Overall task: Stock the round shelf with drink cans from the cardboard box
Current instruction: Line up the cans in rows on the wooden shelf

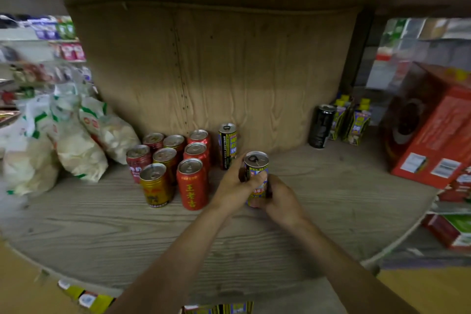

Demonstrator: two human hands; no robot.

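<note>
Both hands hold one yellow and blue drink can point(256, 166) upright on the round wooden shelf point(331, 201). My left hand point(235, 187) grips its left side with the thumb across the label. My right hand point(281, 199) curls round its lower right side. A matching slim yellow and black can point(227, 145) stands just behind it. To the left stands a cluster of several red and gold cans point(175, 163). A black can point(321, 126) stands far right by the back wall. The cardboard box is hidden, except for packs at the bottom edge point(219, 308).
White snack bags point(66, 140) lie on the shelf's left side. Yellow and purple drink cartons point(353, 120) stand beside the black can. A red carton box point(433, 125) stands at the right. The curved shelf back point(216, 71) rises behind the cans.
</note>
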